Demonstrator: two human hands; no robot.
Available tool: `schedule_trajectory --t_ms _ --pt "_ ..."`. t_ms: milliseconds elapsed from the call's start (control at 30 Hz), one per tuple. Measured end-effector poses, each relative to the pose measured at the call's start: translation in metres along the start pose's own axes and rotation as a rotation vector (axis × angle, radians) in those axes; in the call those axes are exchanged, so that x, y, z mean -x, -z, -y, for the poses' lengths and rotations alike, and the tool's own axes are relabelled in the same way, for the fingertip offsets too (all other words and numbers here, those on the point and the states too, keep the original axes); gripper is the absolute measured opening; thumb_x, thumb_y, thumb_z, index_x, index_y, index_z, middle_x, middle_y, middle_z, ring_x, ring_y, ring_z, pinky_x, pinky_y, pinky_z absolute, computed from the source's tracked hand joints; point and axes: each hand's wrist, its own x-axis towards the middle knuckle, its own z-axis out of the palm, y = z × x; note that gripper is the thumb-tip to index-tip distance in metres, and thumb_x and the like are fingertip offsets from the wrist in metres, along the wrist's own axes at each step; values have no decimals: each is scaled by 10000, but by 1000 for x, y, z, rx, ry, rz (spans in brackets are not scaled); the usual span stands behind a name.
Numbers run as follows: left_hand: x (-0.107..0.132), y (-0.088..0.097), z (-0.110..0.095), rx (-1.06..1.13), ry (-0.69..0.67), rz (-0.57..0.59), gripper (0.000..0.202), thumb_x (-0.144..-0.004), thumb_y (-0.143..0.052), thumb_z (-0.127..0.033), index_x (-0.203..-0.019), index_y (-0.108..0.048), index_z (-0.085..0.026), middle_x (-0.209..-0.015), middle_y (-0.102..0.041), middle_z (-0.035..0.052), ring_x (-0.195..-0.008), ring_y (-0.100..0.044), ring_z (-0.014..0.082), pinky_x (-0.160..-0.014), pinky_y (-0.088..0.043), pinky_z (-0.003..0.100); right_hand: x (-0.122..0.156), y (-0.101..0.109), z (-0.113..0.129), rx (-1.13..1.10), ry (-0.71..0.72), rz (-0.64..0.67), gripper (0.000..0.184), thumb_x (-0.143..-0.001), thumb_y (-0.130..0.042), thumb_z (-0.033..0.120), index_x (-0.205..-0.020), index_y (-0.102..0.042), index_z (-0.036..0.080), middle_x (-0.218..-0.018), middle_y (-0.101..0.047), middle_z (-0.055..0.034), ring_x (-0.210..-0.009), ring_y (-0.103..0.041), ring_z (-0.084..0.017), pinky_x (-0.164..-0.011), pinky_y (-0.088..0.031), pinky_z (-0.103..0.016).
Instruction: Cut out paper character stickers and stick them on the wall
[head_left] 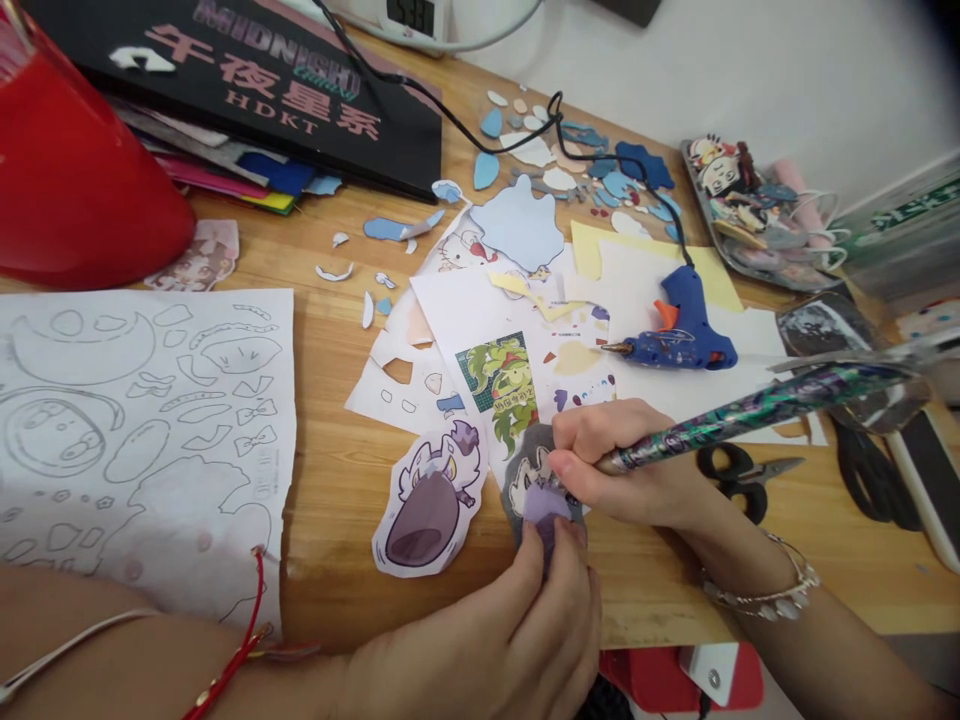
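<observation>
Clerk: Placement first, largest down.

Keeper: One wooden counter [330, 420], beneath both grips. One sheet of line drawings [202, 400], on the left grip's left, beyond the forearm. One blue glue gun [686, 320], lying past the right grip, nozzle pointing left. One paper cutout [431, 500] of a cartoon creature, just left of the work between the grips. One pair of black-handled scissors [746, 475], near the right grip, on its right. One grey figure [541, 440], at the fingertips of the left grip [517, 620] and directly beneath the fingers of the right grip [637, 470].

Clerk: Condition of the grips?

Keeper: Left: fingers brought together on the lower end of the grey figure, pinning it. Right: closed around a pen-shaped tool [750, 410] near its lower end, fingertips bunched; the shaft slants up and away to the right. The tool's tip is hidden by the fingers, so contact with the figure cannot be told.

Clerk: Appearance of the figure?

Keeper: Backing: dark grey, soft-looking like felt, rounded at the top. On it, one lavender patch [544, 507], darker purple below, partly covered by the left fingers. Above the patch, pale pointed shapes with dark outlines. Smallest: dark markings among those shapes, too small to make out.
</observation>
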Motion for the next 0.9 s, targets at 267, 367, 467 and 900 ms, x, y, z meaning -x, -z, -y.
schedule_trajectory --t_ms 267,367,467,900 --pt "2 4 2 27 -67 -10 465 -825 -209 -98 -1228 -437 -75 -1225 -497 110 -1113 -485 208 -833 -468 300 -4 4 -6 -536 -198 -483 250 -746 -559 86 -574 -416 198 -467 -351 74 -404 -320 -59 -383 -248 -202" --pt "2 6 5 -27 -140 10 470 -826 -214 -106 -1247 -422 -101 -1213 -489 87 -1085 -494 170 -827 -469 268 -10 11 -3 -576 -294 -695 288 -705 -567 82 -524 -376 201 -409 -301 81 -376 -247 -63 -355 -204 -201" --pt "2 8 7 -34 -142 14 471 -813 -211 -77 -1218 -453 -88 -1152 -521 95 -1061 -511 176 -835 -471 281 -14 15 1 -616 -381 -814 319 -693 -552 77 -521 -318 206 -388 -280 86 -376 -214 -69 -348 -199 -197" --pt "18 -19 -30 -277 -238 -57 278 -810 -490 -207 -1070 -544 -290 -1173 -485 -3 -1060 -444 206 -751 -495 327 -13 19 2 -614 -392 -817 357 -731 -543 97 -517 -275 198 -394 -255 80 -377 -193 -63 -346 -170 -206"
